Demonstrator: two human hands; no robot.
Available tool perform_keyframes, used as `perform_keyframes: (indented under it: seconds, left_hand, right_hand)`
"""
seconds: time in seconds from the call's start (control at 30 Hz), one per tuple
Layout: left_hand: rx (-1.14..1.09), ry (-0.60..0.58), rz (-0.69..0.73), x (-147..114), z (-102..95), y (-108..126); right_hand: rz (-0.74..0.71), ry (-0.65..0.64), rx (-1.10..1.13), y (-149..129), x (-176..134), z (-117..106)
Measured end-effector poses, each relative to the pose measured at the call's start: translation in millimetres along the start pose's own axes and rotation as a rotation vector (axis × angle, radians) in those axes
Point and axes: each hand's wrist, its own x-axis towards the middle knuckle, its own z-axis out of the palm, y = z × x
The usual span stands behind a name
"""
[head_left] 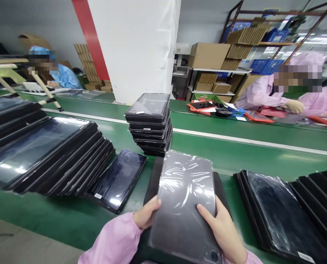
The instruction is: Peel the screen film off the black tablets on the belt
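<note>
Between my two hands is a grey tablet (pixel 184 205) in a shiny clear plastic sleeve, its back with a camera lens facing up. My left hand (pixel 148 212) grips its left edge, thumb near the rim and fingers hidden beneath. On the right side, my right hand (pixel 221 227) holds the other edge with the thumb pressed on the back. Under the tablet lies a dark mat or case (pixel 221 187), partly covered. Left of it, a single tablet (pixel 122 179) rests screen up on the green bench.
A tall stack of tablets (pixel 149 121) stands ahead. Leaning rows of tablets lie to the left (pixel 48 150) and right (pixel 279 209) on the green bench (pixel 207 146). A white pillar (pixel 136 44) rises behind. Co-workers sit across, one in blue (pixel 67 77), others in pink (pixel 259 88).
</note>
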Motion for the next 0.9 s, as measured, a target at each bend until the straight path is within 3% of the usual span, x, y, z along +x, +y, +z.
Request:
perform_keyframes:
  seconds: [0.1, 0.27, 0.43, 0.63, 0.9]
  left_hand:
    - [0.014, -0.037, -0.109, 0, -2.3, -8]
    - [-0.055, 0.083, -0.168, -10, -2.7, -29]
    - [-0.037, 0.143, -0.078, -28, -16.0, -44]
    - [0.069, 0.209, 0.018, -43, -31.5, -49]
    - [0.139, 0.208, 0.008, -40, -43.7, -69]
  right_hand:
    - [-0.032, -0.008, -0.127, 8, -1, -5]
    - [-0.037, -0.101, -0.064, 24, -3, -5]
    - [0.086, -0.140, 0.045, 39, -2, -4]
    - [0.011, -0.063, -0.093, 43, 0, 7]
    - [0.033, -0.165, 0.017, 56, 9, 17]
